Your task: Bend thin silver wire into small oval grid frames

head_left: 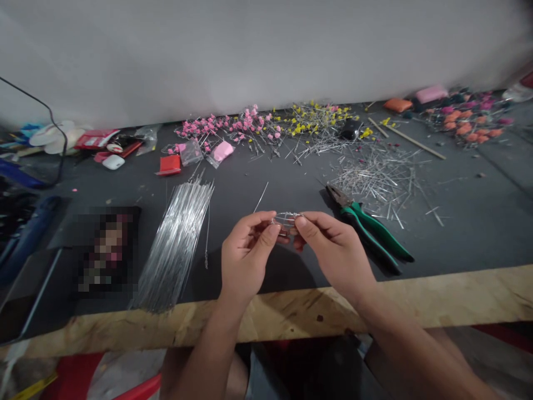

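Observation:
Between the fingertips of both hands is a thin silvery wire [286, 214], bent into a loop with a twisted stretch along its top. My left hand [250, 247] pinches its left side and my right hand [333, 244] pinches its right side, both just above the dark tabletop [233, 189]. Green-handled pliers [368, 225] lie right beside my right hand, jaws pointing to the back left. To the left of my left hand rests a bundle of straight wires [177, 239], with one twisted wire [207, 239] alongside it.
Pink-tipped wires [250, 125] and yellow-tipped wires [316, 116] line the back by the wall. Loose wire pieces [375, 178] are scattered behind the pliers. A thin stick [416, 141] and orange-tipped pieces [470, 128] lie at right. A blurred-out phone-like object [135, 222] sits left, near the wooden edge [291, 316].

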Tool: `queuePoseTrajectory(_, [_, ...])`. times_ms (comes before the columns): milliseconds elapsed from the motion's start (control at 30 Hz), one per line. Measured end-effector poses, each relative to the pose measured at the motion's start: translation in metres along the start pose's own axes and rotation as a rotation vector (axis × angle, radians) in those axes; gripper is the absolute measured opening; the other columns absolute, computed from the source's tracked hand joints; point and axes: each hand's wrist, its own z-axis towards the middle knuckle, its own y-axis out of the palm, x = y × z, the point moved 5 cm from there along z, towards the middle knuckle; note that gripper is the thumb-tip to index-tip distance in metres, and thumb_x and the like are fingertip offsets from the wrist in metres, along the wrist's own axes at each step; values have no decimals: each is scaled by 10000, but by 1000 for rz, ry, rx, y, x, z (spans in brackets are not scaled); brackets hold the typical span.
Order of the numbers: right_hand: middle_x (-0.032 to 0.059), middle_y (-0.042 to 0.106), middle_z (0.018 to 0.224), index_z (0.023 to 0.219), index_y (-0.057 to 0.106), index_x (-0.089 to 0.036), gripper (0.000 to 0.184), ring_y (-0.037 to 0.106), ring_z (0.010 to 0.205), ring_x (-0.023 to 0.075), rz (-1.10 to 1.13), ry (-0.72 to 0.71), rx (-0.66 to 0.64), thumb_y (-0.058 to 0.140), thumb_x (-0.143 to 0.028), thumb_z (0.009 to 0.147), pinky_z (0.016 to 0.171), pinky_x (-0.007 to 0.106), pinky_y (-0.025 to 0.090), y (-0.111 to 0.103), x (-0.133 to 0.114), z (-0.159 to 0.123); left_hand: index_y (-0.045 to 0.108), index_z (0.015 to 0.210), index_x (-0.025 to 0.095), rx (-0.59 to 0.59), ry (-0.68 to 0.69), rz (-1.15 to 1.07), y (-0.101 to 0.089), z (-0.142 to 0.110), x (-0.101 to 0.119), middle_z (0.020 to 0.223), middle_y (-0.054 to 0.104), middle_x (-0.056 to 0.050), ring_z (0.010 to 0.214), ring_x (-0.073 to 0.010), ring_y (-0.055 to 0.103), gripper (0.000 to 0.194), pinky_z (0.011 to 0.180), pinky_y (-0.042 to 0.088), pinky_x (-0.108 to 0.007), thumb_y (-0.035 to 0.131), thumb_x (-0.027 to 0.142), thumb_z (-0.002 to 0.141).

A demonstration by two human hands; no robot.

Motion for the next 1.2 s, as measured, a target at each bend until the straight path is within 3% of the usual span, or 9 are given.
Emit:
queuePoseTrajectory(133, [-20,659,668,845,689,-200,180,587,603,102,12,10,5,559,-314,894,594,233,486,-1,0,0,686,1003,236,2,6,27,2,-1,1,858,739,-7,742,-125,708,164,685,607,-244,649,196,849])
queuePoseTrajectory(333, [-33,637,629,828,688,-200,164,586,597,93,-50,-6,34,567,-290,892,585,214,482,-1,-2,-2,695,973,208,97,93,225,1,-3,10,830,741,4,657,-93,699,146,643,587,-187,672,201,829])
queuePoseTrajectory(533, [-27,666,653,846,696,-206,166,593,601,95,-87,-17,56,568,-302,891,585,216,484,1,-1,-5,689,974,191,143,173,377,0,-5,13,838,739,-16,682,-110,698,145,649,575,-206,662,222,835])
queuePoseTrajectory(833, [-34,656,644,831,698,-215,164,591,605,95,-111,-31,78,572,-303,888,583,214,483,1,1,-5,677,952,203,113,167,328,0,-4,12,801,719,3,663,-91,681,119,633,561,-186,662,208,834])
queuePoseTrajectory(1200, [-1,690,731,862,704,-213,169,614,639,115,-123,-54,79,563,-302,890,610,248,512,3,2,-8,676,927,195,168,176,423,-1,-6,14,787,713,0,638,-92,663,106,604,543,-194,672,218,823])
